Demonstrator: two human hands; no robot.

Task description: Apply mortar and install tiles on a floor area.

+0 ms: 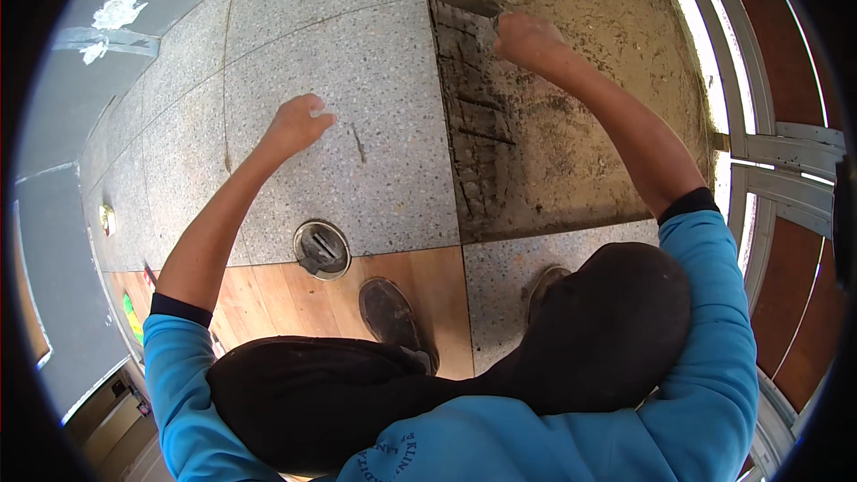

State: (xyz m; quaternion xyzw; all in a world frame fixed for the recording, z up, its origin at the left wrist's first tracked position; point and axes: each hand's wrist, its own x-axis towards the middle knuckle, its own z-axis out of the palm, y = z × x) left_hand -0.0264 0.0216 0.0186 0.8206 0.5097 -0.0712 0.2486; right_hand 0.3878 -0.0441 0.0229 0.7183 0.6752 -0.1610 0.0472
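My right hand (533, 40) is closed around the handle of a trowel. The trowel's grey blade (470, 1) lies over the strip of dark mortar (475, 138), along the edge of the speckled tile. My left hand (302, 125) hovers above the large speckled tile (384, 187), holding nothing that I can see. Its fingers are loosely curled, with a gap between the tips. Ridges and grooves mark the mortar strip. To its right is a rough, sandy bare bed (598, 143).
A round metal bowl (322, 250) with something inside stands near my shoe (389, 311), at the border of wood-look flooring (277, 299). Another speckled tile (509, 259) lies under my right foot. A metal-framed door or gate (759, 116) stands right, a grey wall (54, 143) left.
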